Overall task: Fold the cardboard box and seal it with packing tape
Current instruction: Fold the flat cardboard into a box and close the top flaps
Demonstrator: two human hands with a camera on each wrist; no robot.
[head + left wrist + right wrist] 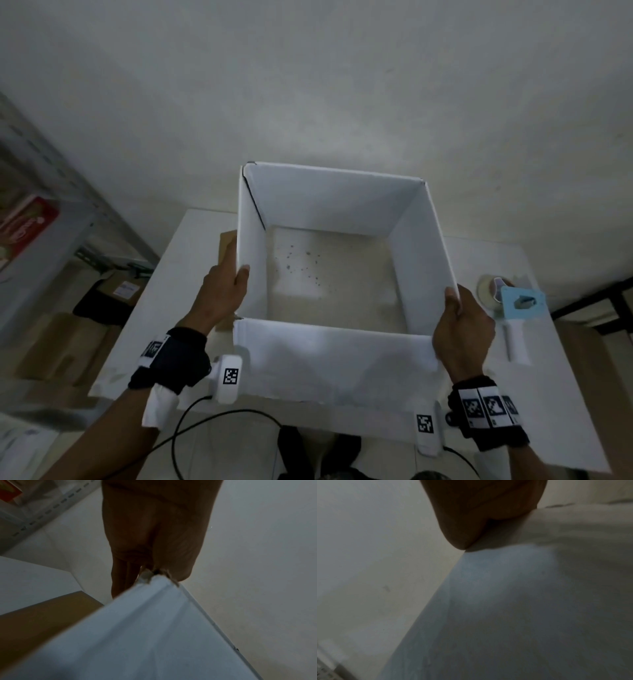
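Step in hand: squaring the opened cardboard box point(337, 202) on the tabletop point(191, 240); left hand point(224, 291) and right hand point(462, 329) fingers each grasp a side wall's top edge; next move, by my judgement: fold flaps shut, then fetch the tape dispenser point(513, 305).

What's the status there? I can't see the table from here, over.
Left hand and right hand each grip a side wall of the box. Box opened square, untaped. Tape dispenser lying on the table at right, nothing in the way.

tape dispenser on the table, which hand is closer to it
Right. The right hand grips the cardboard box's right wall, just beside the tape dispenser on the table. The left hand grips the opposite wall, the whole box between it and the dispenser.
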